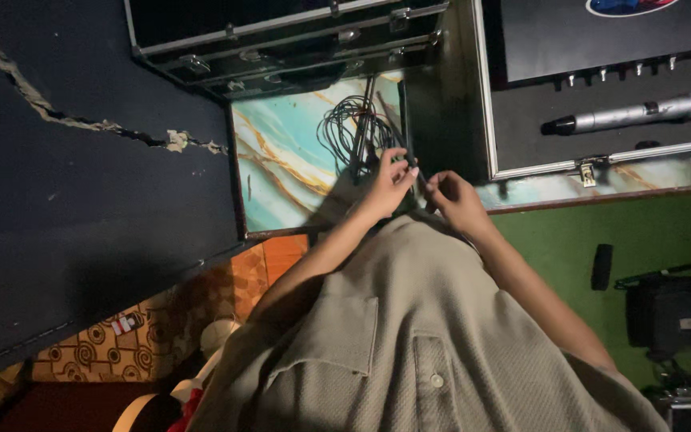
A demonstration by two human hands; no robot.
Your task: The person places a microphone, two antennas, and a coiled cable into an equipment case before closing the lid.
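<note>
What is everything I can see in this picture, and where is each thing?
Cable: one, black, loosely coiled on the marbled table top, one end running to the hands.
Table: one, teal and gold marbled top, centre.
Flight case: one, black with metal edging, top centre.
Open foam-lined case: one, black with silver rim, top right.
Microphone: one, silver with dark tip, lying in the open case.
Dark cracked surface: one, dark blue, left.
Green floor: right.
Dark bag: one, black, on the green floor.
Shirt: one, beige, bottom centre.
Left hand: fingers pinching the cable.
Right hand: fingers at the cable end.
</note>
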